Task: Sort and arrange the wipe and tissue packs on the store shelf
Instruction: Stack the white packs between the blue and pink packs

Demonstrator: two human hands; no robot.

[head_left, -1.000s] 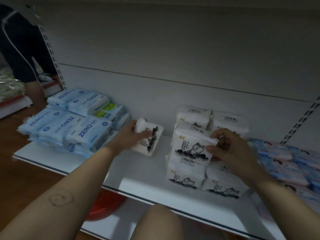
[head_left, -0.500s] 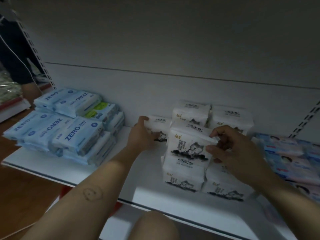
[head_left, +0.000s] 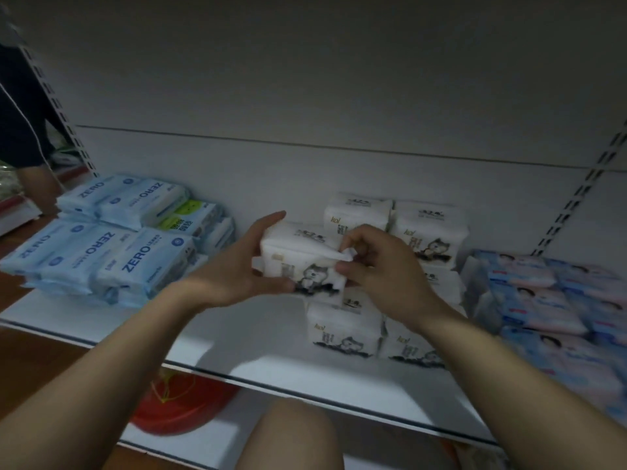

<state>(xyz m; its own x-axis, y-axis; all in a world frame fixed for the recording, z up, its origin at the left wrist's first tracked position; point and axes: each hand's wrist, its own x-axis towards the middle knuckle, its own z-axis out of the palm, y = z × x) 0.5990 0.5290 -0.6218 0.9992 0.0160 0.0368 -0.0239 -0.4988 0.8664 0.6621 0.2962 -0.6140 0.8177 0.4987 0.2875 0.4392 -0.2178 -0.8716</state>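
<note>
A white tissue pack point(head_left: 298, 256) with a grey cat print is held above the white shelf point(head_left: 237, 347), in front of the other white tissue packs point(head_left: 424, 232). My left hand point(head_left: 237, 266) grips its left end, fingers over the top and thumb beneath. My right hand point(head_left: 376, 266) pinches the pack's right end flap. More white packs point(head_left: 342, 330) stand below at the shelf's front. Light-blue ZERO wipe packs point(head_left: 112, 249) are stacked at the left, and blue-and-pink wipe packs point(head_left: 543, 300) lie at the right.
A green-labelled pack point(head_left: 188, 215) sits among the ZERO packs. A red round object point(head_left: 179, 401) lies on the lower shelf beneath. My knee point(head_left: 291, 435) is at the bottom centre. Another person point(head_left: 23, 130) stands at the far left.
My left hand has carried the loose white pack rightward from the shelf to the white stack. My right hand has let go of the stack's top pack and now pinches the carried pack's end.
</note>
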